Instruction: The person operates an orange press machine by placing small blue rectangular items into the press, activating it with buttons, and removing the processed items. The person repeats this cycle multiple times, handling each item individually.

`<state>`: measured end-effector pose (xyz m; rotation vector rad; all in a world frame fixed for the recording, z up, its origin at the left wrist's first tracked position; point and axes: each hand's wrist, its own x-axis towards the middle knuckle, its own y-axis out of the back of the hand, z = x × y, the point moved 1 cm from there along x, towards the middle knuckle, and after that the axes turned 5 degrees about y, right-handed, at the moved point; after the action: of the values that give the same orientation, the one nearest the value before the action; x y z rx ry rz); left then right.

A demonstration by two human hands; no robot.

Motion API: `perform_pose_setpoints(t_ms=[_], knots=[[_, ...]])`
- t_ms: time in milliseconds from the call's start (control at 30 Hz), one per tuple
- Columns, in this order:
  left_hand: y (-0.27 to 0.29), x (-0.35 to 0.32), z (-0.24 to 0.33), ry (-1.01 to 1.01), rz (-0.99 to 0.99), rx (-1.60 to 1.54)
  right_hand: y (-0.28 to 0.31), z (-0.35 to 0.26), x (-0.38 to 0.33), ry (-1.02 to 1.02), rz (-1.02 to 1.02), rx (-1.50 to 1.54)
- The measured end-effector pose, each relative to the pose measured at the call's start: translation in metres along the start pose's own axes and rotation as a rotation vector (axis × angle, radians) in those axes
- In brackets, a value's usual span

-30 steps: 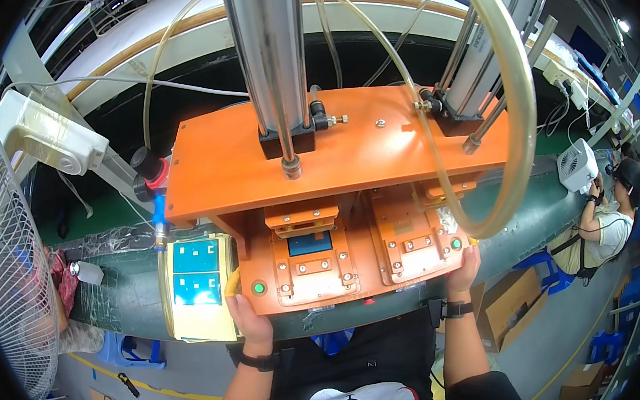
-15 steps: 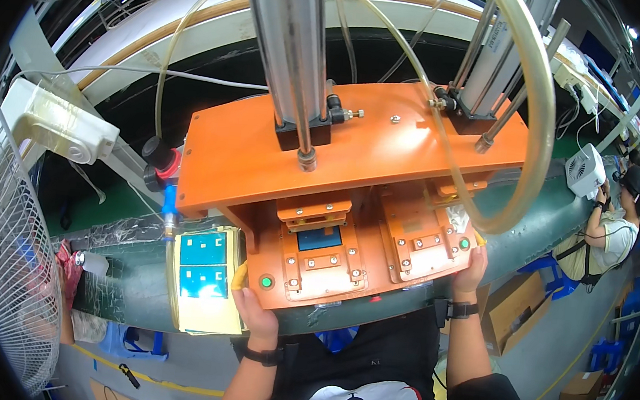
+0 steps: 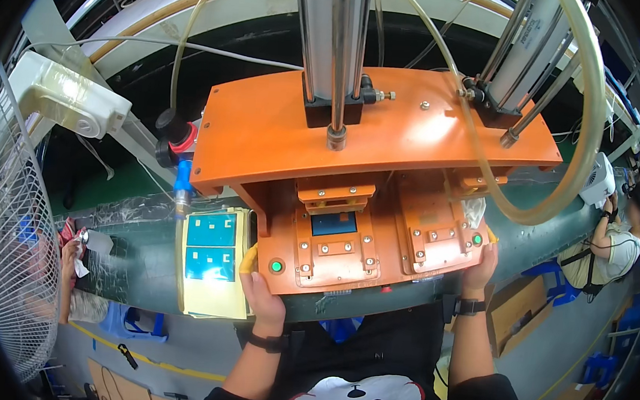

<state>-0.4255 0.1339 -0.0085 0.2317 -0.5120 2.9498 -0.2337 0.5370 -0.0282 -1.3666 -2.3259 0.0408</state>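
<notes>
The left hand (image 3: 263, 299) and right hand (image 3: 480, 267) are placed against the sides of the orange press (image 3: 388, 141) on the green bench (image 3: 142, 269); finger closure cannot be told. The blue panel (image 3: 331, 224) in the left fixture (image 3: 337, 265) could be damaged by the pressing head (image 3: 335, 192) if seated askew.

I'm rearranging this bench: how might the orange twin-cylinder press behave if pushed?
The orange twin-cylinder press is probably heavy and rigid, given its bolted plates. Its tall cylinders may make it top-heavy, and the attached hoses might tug back.
</notes>
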Motion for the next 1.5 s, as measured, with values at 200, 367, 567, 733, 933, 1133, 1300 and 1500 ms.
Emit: perform_pose_setpoints(t_ms=[200,367,567,733,933,1133,1300,1500], knots=[[0.002,0.000,-0.001,-0.006,-0.004,0.011,0.000,-0.002,-0.001,-0.005,-0.007,0.015],[-0.002,-0.001,0.004,-0.007,-0.022,0.016,0.001,-0.001,-0.001,-0.008,0.003,0.030],[-0.002,0.000,0.005,-0.009,-0.011,-0.002,0.000,-0.001,0.001,-0.002,-0.011,0.050],[-0.001,0.001,0.001,-0.001,-0.030,-0.033,0.006,0.003,0.000,-0.020,-0.030,0.073],[0.001,0.001,0.001,-0.014,-0.044,-0.007,-0.004,-0.003,-0.001,-0.004,0.014,0.062],[0.000,0.002,0.002,0.005,-0.039,-0.027,0.002,0.000,0.000,0.013,0.001,0.000],[-0.001,0.003,0.012,0.022,-0.069,0.011,-0.003,-0.004,-0.001,0.017,0.009,0.007],[0.002,0.000,0.024,0.177,-0.018,0.101,0.004,0.004,-0.001,-0.009,0.003,0.030]])
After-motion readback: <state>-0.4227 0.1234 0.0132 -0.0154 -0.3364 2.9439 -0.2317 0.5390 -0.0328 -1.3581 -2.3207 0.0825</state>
